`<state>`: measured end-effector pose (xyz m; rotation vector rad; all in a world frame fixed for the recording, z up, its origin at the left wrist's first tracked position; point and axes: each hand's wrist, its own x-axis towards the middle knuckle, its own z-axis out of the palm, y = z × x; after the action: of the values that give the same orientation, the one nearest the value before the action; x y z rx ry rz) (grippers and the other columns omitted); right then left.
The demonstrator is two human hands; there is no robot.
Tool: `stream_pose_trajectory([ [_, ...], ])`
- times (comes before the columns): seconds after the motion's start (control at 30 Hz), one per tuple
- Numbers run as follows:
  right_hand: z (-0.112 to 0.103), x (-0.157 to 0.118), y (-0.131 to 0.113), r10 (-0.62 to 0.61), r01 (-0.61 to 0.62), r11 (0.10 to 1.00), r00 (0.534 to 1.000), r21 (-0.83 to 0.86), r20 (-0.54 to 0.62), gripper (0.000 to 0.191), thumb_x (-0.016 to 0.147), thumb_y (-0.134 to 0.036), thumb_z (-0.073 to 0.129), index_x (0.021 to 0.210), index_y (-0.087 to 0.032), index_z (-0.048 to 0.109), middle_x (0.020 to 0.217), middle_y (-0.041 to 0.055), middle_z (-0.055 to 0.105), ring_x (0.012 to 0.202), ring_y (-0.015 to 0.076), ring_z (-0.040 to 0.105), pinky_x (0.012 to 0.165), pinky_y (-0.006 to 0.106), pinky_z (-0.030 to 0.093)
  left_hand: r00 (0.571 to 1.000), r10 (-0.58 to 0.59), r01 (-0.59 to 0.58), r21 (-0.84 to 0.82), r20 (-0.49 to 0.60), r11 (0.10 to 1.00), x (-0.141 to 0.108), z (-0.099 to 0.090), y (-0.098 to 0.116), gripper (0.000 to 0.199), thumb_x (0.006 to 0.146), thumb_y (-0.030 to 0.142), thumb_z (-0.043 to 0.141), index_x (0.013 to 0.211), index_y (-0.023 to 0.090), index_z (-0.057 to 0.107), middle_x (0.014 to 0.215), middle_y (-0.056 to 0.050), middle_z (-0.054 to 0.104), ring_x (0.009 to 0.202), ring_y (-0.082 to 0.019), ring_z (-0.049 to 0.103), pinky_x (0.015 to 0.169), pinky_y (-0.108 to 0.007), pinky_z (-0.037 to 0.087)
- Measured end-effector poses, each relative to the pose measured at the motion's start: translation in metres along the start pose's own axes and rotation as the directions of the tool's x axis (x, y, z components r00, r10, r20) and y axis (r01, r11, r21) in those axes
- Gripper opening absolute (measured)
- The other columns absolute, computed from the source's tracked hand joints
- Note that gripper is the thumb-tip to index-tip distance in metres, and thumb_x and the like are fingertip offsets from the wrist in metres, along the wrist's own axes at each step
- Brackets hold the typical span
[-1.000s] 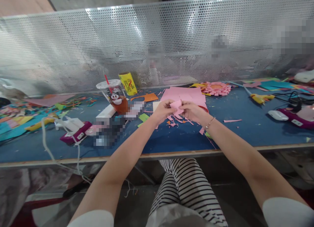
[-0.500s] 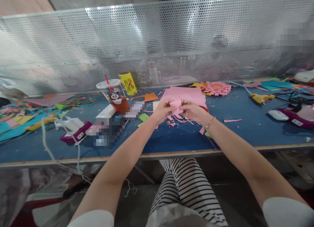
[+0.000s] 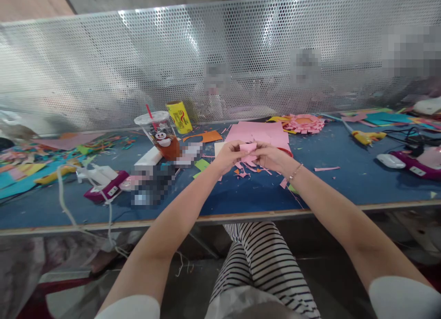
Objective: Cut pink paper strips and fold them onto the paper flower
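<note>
- Left hand (image 3: 227, 157) pinches the small pink paper (image 3: 248, 147) at its three o'clock!
- Right hand (image 3: 273, 157) grips too, paper at nine o'clock.
- Visible long axis: nine-to-three, neither hand clearly nearer.

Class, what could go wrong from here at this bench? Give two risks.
The small pink piece, pinched between the left hand and the right hand, might crease or tear. The drink cup stands on the same table as the large pink sheet; a knock could perhaps wet the paper.
</note>
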<state>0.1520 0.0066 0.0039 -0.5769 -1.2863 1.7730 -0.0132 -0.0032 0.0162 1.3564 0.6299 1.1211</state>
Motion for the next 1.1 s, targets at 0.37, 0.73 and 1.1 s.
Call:
stream_pose_trajectory([
  [0.37,-0.0031,0.0035,0.0005,0.011,-0.005,0.998,0.997,0.070,-0.082,0.017,0.060,-0.006,0.064,0.072,-0.017,0.058,0.062,-0.0040,0.054,0.059,0.0056,0.050,0.056,0.019,0.042,0.999,-0.025,0.024,-0.071,-0.022,0.997,0.0005,-0.0013,-0.0006,0.028,0.052,0.014,0.075,0.075,0.014,0.060,0.067,0.003,0.059,0.059,-0.007,0.055,0.058,-0.021,0.044],
  [0.73,0.0011,-0.0013,-0.0043,0.028,-0.026,0.996,0.999,0.087,-0.023,0.015,0.064,-0.007,0.060,0.074,-0.018,0.056,0.061,-0.0052,0.052,0.054,0.0049,0.049,0.051,0.018,0.041,0.999,-0.027,0.029,-0.079,0.022,0.996,0.0016,-0.0049,-0.0013,0.018,0.060,0.021,0.070,0.069,0.014,0.055,0.062,0.002,0.055,0.057,-0.007,0.052,0.058,-0.022,0.044],
  [1.1,0.0022,-0.0050,-0.0067,0.087,-0.092,0.993,0.993,0.068,0.078,0.017,0.065,-0.004,0.055,0.077,-0.016,0.053,0.062,-0.0033,0.053,0.055,0.0067,0.051,0.054,0.019,0.047,0.998,-0.056,0.059,-0.096,0.031,0.994,0.0007,-0.0038,0.0004,0.021,0.057,0.020,0.072,0.070,0.013,0.056,0.062,0.003,0.056,0.055,-0.007,0.053,0.059,-0.022,0.044],
])
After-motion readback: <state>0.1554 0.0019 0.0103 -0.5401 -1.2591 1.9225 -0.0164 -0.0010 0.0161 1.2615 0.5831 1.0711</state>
